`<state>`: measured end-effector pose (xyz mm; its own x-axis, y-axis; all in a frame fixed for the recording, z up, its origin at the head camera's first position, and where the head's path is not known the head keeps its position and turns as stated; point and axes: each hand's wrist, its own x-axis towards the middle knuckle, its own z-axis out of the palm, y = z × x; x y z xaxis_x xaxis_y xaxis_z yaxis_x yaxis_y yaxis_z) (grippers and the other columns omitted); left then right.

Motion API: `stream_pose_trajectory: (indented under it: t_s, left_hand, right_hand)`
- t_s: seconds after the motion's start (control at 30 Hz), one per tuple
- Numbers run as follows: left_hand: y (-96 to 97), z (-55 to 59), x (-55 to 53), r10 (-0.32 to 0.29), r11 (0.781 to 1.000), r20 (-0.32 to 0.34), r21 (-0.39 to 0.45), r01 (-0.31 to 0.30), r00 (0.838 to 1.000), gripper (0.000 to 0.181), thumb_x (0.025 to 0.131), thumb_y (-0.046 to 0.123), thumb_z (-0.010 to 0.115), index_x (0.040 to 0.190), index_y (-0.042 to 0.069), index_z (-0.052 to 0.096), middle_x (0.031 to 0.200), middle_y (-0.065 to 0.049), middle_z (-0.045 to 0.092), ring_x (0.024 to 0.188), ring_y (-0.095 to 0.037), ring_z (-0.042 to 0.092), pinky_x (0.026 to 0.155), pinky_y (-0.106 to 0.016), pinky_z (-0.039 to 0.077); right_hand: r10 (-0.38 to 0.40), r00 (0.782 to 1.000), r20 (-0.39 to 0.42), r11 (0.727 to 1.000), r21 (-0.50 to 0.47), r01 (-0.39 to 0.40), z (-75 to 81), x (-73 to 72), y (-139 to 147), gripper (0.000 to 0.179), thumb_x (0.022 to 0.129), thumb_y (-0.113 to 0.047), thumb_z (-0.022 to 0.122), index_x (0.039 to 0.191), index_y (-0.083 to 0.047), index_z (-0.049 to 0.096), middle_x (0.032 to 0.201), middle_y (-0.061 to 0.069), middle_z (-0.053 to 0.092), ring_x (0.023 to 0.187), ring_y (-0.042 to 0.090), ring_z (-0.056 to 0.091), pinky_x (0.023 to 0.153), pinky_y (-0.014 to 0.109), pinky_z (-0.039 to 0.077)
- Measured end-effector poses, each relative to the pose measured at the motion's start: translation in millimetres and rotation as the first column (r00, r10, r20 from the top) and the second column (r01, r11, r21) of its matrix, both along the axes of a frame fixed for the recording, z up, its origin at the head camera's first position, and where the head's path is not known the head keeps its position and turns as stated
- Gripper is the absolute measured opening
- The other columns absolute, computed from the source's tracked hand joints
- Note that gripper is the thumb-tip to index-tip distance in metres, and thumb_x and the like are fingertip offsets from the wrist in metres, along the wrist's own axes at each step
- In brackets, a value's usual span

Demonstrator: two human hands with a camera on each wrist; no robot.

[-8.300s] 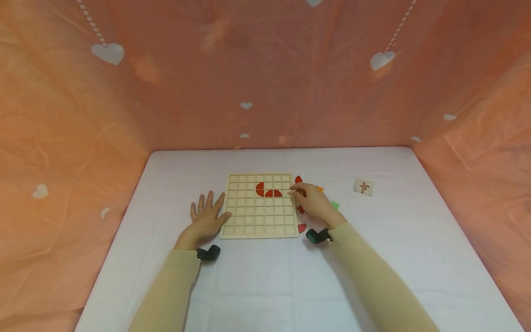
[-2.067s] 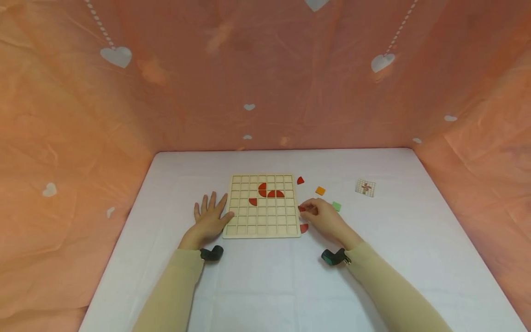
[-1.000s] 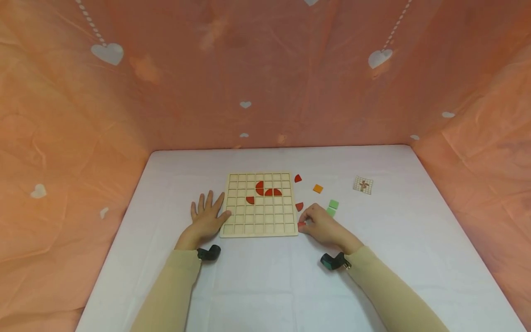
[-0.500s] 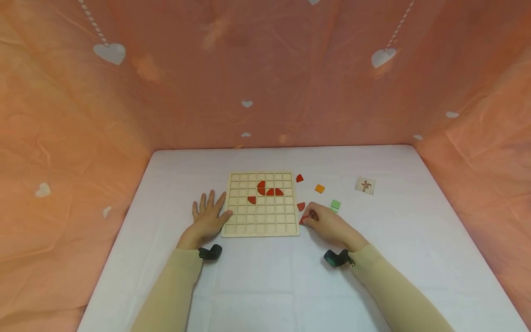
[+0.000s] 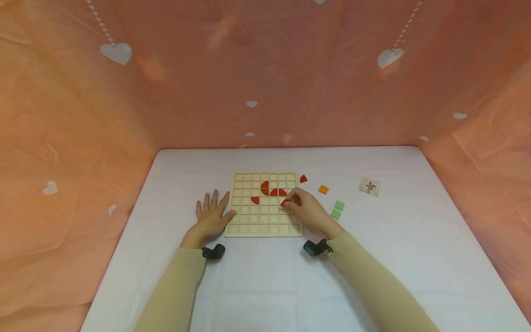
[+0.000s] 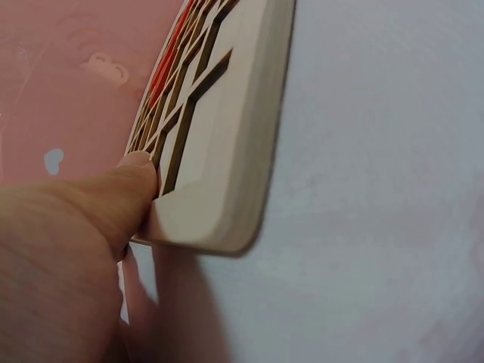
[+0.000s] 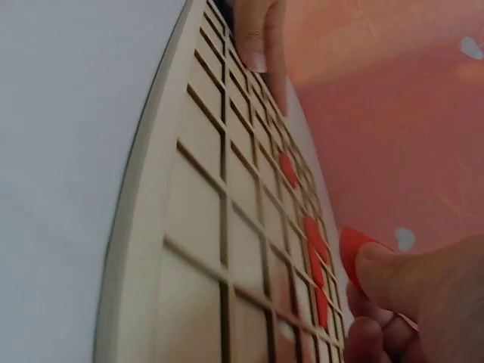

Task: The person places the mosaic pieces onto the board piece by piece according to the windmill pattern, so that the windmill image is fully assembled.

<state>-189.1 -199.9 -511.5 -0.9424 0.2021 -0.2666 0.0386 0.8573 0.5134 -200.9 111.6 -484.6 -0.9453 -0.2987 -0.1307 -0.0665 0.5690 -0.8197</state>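
Red piece (image 5: 284, 203) pinched in right hand (image 5: 308, 210) above wooden grid board (image 5: 255, 220); left hand (image 5: 209, 220) spread, touching board's edge.

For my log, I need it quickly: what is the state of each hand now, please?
Left hand: open, thumb on the edge of the grid board.
Right hand: closed, pinching a red piece.

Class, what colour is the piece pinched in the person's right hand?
The pinched piece is red; it shows best in the right wrist view.
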Motion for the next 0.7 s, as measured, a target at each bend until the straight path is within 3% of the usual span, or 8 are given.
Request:
stream_pose_trajectory:
  t_s: [0.33, 0.7]
  left_hand:
    - [-0.9, -3.7, 0.2, 0.001, 1.0, -0.008, -0.003, -0.001, 1.0, 0.072, 0.1, 0.049, 0.041, 0.157, 0.016, 0.01, 0.159, -0.018, -0.013, 0.141, -0.038, -0.024, 0.105, -0.058, -0.022]
    - [-0.2, 1.9, 0.0, 0.0, 1.0, 0.002, -0.001, 0.0, 1.0, 0.072, 0.1, 0.048, 0.042, 0.157, 0.015, 0.011, 0.159, -0.019, -0.013, 0.141, -0.038, -0.024, 0.104, -0.057, -0.023]
  right_hand:
    - [0.042, 0.999, -0.034, 0.999, 0.032, -0.041, -11.6, -21.1, -43, 0.012, 0.096, -0.026, 0.063, 0.099, -0.016, 0.057, 0.09, -0.005, 0.064, 0.084, 0.015, 0.056, 0.079, 0.032, 0.045]
    - [0.104, 0.983, -0.154, 0.977, 0.201, -0.072, -14.9, -26.3, -60, 0.009, 0.095, -0.023, 0.064, 0.1, -0.016, 0.064, 0.089, -0.003, 0.056, 0.08, 0.015, 0.054, 0.074, 0.031, 0.046]
